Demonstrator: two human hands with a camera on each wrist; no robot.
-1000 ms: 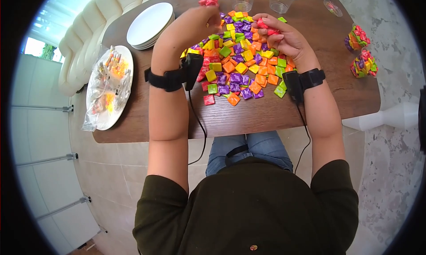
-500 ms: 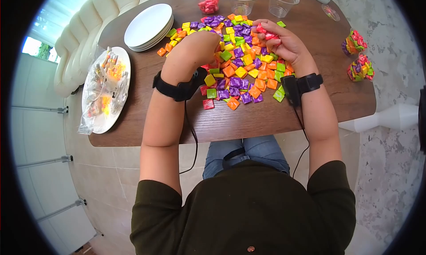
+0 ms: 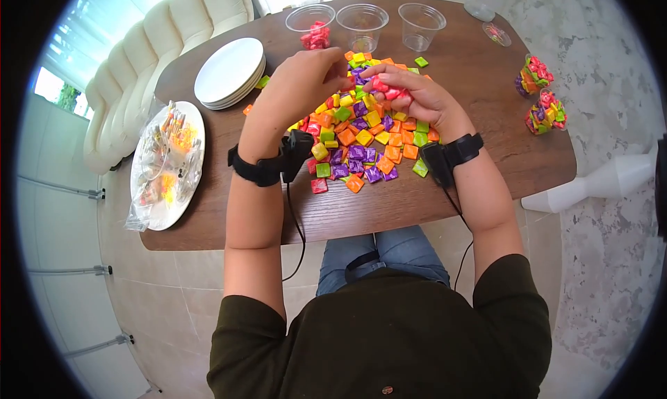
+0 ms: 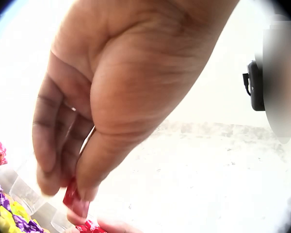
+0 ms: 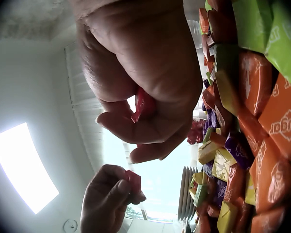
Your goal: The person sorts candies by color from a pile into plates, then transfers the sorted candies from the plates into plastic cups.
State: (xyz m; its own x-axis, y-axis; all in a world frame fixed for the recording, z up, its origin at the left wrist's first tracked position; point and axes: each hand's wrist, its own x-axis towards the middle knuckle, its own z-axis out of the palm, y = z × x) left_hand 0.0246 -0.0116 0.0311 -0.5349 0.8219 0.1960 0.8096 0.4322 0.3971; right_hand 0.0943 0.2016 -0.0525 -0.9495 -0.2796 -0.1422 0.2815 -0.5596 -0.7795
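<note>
Head view: above the brown wood-grain desk (image 3: pixel 517 156), the right hand (image 3: pixel 420 100) is half curled round a loose cluster of glossy red wrapped candies (image 3: pixel 389 90). If its fingers slackened, pieces could drop into the mixed heap of small square candies (image 3: pixel 357 152) below. A clear, thin-walled round plastic cup (image 3: pixel 310 17) with red candies in it stands just beyond the left hand (image 3: pixel 307 79); being light, it could tip if the knuckles caught it. The heap's loose, slick-looking squares could slide if a wrist brushed them.

Left wrist view: thumb and fingertips pinch a single shiny red candy (image 4: pixel 76 198), the other fingers loosely bent. The grip takes only its end, so the smooth wrapper might slip free.

Right wrist view: red shows in the gap between the right hand's curled fingers; how many pieces it holds cannot be told. Alongside, orange, green, yellow and purple wrappers look crinkled at the edges, flat-faced and block-like, some with pale printed lettering.
</note>
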